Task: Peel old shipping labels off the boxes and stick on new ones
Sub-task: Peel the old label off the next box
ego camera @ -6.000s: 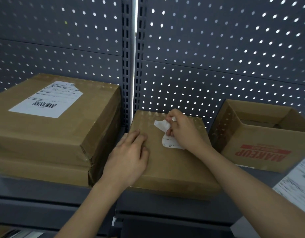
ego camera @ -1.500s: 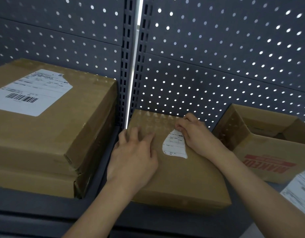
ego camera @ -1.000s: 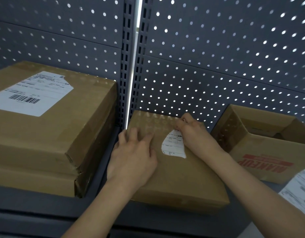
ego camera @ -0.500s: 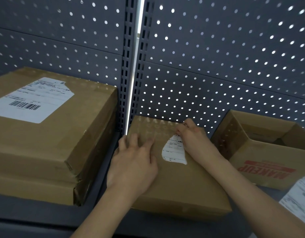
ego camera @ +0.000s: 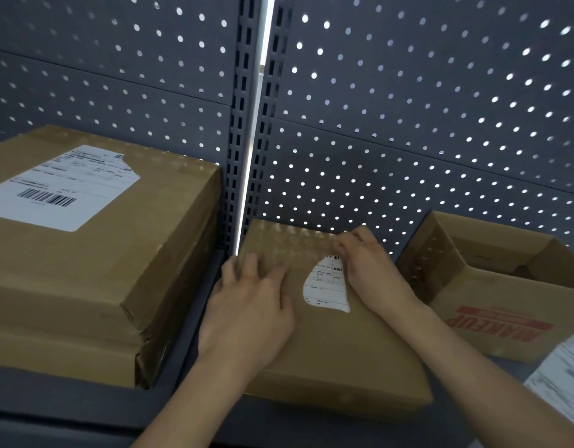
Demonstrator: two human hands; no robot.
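A flat brown box (ego camera: pixel 340 354) lies on the dark shelf in the middle. A torn white remnant of a shipping label (ego camera: pixel 326 286) is stuck to its top. My left hand (ego camera: pixel 250 308) presses flat on the box's left part, fingers spread toward the far left corner. My right hand (ego camera: pixel 369 270) lies over the label's right side, its curled fingertips at the label's far top edge; whether they pinch the paper is hidden. A larger brown box (ego camera: pixel 95 270) at left carries a white barcode label (ego camera: pixel 59 189) with a torn corner.
An open carton printed MAKEUP (ego camera: pixel 505 292) stands at right. White printed sheets (ego camera: pixel 563 376) lie at the lower right edge. Grey perforated panels (ego camera: pixel 408 108) and a slotted upright (ego camera: pixel 247 124) close the back. The shelf's front edge (ego camera: pixel 69 405) runs below the boxes.
Six seconds ago my right hand held a peeled label piece lifted off the box; now only a flat remnant shows and the fingertips work at its top edge. My left hand stays pressed down.
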